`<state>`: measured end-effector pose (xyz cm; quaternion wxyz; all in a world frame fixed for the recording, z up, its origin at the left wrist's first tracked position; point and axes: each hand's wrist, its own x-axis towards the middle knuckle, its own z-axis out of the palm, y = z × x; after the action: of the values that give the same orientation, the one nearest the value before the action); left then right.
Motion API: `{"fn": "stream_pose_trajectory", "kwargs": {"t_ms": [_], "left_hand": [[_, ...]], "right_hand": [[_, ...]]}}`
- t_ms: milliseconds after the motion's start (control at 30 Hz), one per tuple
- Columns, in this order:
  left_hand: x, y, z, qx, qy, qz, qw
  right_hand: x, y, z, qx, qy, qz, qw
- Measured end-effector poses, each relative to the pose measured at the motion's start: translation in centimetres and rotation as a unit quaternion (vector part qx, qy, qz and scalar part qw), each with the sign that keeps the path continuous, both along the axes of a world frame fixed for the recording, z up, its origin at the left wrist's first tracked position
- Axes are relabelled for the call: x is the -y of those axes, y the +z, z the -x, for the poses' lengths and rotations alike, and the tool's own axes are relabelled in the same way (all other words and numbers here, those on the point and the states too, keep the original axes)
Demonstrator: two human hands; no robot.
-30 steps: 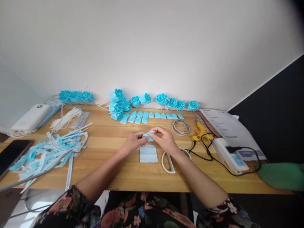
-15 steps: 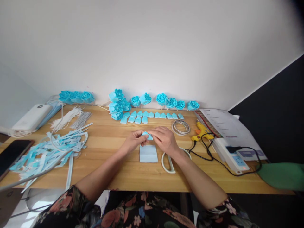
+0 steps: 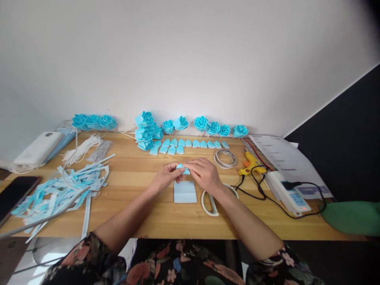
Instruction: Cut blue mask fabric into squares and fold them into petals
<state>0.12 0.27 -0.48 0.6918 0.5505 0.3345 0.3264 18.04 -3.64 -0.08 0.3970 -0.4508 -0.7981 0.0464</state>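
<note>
Between my two hands is a small folded blue petal (image 3: 185, 171), its pointed tip up. My left hand (image 3: 166, 175) is closed on its left side, thumb across the front. The fingers of my right hand (image 3: 206, 173) pinch its upper right edge. Just below lies a flat pale blue sheet (image 3: 185, 192) with a crease across it. White-handled scissors (image 3: 210, 206) rest under my right forearm, which hides part of them. Beyond my hands, several folded blue petals (image 3: 196, 143) lie in rows. Blue handmade flowers (image 3: 144, 133) stand along the wall.
Blue and white strips (image 3: 59, 194) lie heaped at left, near a phone (image 3: 18, 196), a white power bank (image 3: 40, 148) and white cords (image 3: 81, 148). At right are a tape roll (image 3: 225, 158), a yellow glue gun (image 3: 251, 163), a power strip (image 3: 292, 196) and printed paper (image 3: 285, 158).
The view has shifted very slightly, moving the scene a little to the left. Both hands keep nearly the same hold on the petal.
</note>
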Motion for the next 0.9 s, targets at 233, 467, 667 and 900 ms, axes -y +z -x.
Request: {"fn": "stream_pose_trajectory", "kwargs": {"t_ms": [233,467,667,900], "left_hand": [[-0.16,-0.18,0.04,-0.011,0.04,-0.025,0.999],[-0.24,-0.25,-0.05,-0.027,0.062,-0.05,0.996],[-0.22,-0.23,0.0,-0.022,0.071,-0.043,0.996],[-0.16,-0.14,-0.06,-0.017,0.069,-0.036,0.997]], "right_hand": [[-0.1,0.27,-0.02,-0.289,-0.011,0.252,0.924],[-0.14,0.49,0.18,-0.39,0.032,0.377,0.839],[-0.04,0.88,0.23,-0.353,0.016,0.341,0.871],[-0.1,0.28,0.32,-0.251,-0.002,0.278,0.927]]}}
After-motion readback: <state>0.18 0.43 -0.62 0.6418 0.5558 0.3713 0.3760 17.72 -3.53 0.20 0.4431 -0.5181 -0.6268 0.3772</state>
